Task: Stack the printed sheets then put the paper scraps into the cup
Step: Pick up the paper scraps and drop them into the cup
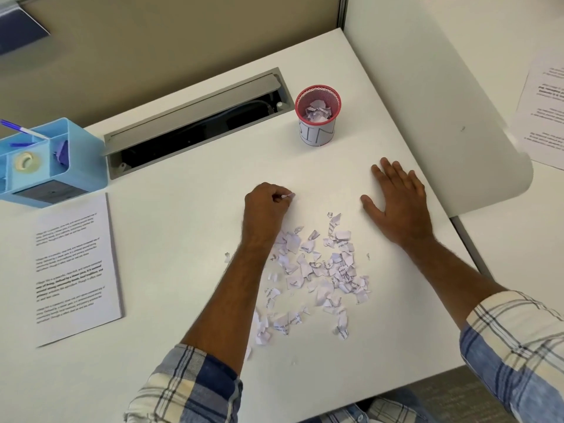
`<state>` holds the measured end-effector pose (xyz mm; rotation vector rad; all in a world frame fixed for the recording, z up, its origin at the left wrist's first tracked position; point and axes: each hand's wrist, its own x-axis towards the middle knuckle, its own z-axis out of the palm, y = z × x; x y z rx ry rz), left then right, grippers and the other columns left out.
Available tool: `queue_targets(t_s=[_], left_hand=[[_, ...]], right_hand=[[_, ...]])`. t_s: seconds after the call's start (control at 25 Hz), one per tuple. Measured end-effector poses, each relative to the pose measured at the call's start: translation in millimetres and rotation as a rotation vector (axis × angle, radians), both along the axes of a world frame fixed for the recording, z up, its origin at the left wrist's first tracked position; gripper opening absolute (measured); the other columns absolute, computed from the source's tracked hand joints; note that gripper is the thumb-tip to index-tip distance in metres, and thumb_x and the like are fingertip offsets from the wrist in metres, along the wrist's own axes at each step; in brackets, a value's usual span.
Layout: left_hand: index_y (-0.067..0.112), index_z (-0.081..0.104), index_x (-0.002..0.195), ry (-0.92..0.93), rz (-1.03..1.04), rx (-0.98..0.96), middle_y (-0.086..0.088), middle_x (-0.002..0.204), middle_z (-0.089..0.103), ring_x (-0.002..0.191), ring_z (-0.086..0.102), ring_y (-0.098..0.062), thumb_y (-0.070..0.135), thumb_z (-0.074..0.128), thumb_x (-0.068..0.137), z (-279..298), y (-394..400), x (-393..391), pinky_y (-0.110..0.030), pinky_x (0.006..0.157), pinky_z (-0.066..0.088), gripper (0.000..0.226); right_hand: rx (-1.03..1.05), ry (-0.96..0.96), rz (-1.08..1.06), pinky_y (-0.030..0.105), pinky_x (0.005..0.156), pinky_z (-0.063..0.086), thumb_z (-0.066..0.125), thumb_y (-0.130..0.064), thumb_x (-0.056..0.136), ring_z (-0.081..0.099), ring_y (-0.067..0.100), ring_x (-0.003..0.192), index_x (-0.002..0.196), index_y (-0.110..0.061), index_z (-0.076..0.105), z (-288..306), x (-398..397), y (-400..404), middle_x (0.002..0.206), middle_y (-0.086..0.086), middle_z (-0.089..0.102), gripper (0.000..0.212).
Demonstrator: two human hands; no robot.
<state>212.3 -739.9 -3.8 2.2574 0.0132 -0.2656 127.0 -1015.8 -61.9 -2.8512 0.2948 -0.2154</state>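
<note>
sheets [76, 267] stacked, left | cup [318, 116] part-filled | scraps [317, 270] mostly still on desk | left hand [265, 209] pinching one scrap [289, 196] | right hand [396, 203] flat, released

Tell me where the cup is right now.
In the head view, the cup stands upright toward the table's far side, just right of the cable slot and beyond the right hand.

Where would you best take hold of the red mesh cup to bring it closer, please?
Grip the cup round its paper-wrapped side wall, below the rim, coming from the near right, where the right hand lies flat. It stands upright and open-topped with scraps inside, so keep it level.
</note>
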Motion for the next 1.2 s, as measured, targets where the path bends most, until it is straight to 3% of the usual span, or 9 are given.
queue_targets(t_s=[0.16, 0.36, 0.6, 0.76, 1.0, 1.2], left_hand=[[0.017, 0.082, 0.091, -0.122, 0.012, -0.107, 0.005, 0.091, 0.078, 0.083, 0.073, -0.007, 0.018, 0.082, 0.089, 32.9, -14.1, 42.8, -0.021, 0.080, 0.058, 0.002], [0.012, 0.083, 0.101, -0.235, -0.112, -0.014, 0.001, 0.095, 0.077, 0.080, 0.069, -0.009, 0.021, 0.081, 0.091, 71.9, -60.2, 109.2, -0.016, 0.075, 0.054, 0.014], [0.010, 0.079, 0.110, -0.217, -0.170, 0.091, -0.001, 0.109, 0.075, 0.095, 0.067, -0.012, 0.020, 0.080, 0.092, 75.8, -101.8, 143.1, -0.026, 0.087, 0.060, 0.020], [0.012, 0.081, 0.110, -0.248, -0.104, 0.081, 0.000, 0.108, 0.078, 0.093, 0.068, -0.008, 0.014, 0.069, 0.098, 71.5, -101.2, 142.2, -0.028, 0.092, 0.061, 0.017], [0.013, 0.077, 0.092, -0.210, -0.010, -0.112, 0.001, 0.086, 0.076, 0.076, 0.069, -0.009, 0.013, 0.076, 0.090, 66.5, -70.9, 116.5, -0.025, 0.074, 0.061, 0.002], [0.018, 0.075, 0.097, -0.161, -0.089, -0.037, 0.007, 0.093, 0.072, 0.079, 0.063, -0.003, 0.017, 0.072, 0.093, 37.1, -27.3, 36.9, -0.022, 0.079, 0.053, 0.004]], right_hand=[[0.001, -0.009, 0.004, 0.045, 0.126, 0.016, 0.045, -0.053, 0.098, 0.024, 0.020, 0.155, 0.156, -0.020, 0.038, 0.5, -0.5, -1.3, 0.167, 0.001, 0.029, 0.067], [-0.012, 0.000, -0.009, 0.045, 0.126, 0.017, 0.046, -0.053, 0.097, 0.024, 0.019, 0.155, 0.156, -0.021, 0.038, 0.1, 0.4, -1.8, 0.167, 0.000, 0.029, 0.067], [-0.008, 0.005, -0.007, 0.045, 0.126, 0.017, 0.047, -0.052, 0.098, 0.024, 0.018, 0.155, 0.156, -0.022, 0.037, -0.3, 1.3, -2.7, 0.167, -0.001, 0.029, 0.066], [-0.011, -0.014, -0.017, 0.045, 0.126, 0.018, 0.049, -0.051, 0.097, 0.025, 0.018, 0.155, 0.156, -0.022, 0.039, -1.4, 0.5, -1.8, 0.166, -0.001, 0.030, 0.066], [-0.006, -0.001, -0.023, 0.043, 0.126, 0.016, 0.050, -0.051, 0.098, 0.023, 0.017, 0.155, 0.156, -0.023, 0.038, -0.8, 0.6, -1.8, 0.167, -0.002, 0.029, 0.065], [-0.005, 0.010, -0.021, 0.043, 0.126, 0.016, 0.049, -0.051, 0.098, 0.023, 0.017, 0.155, 0.156, -0.023, 0.037, 0.8, 0.4, -1.6, 0.167, -0.002, 0.029, 0.066]])
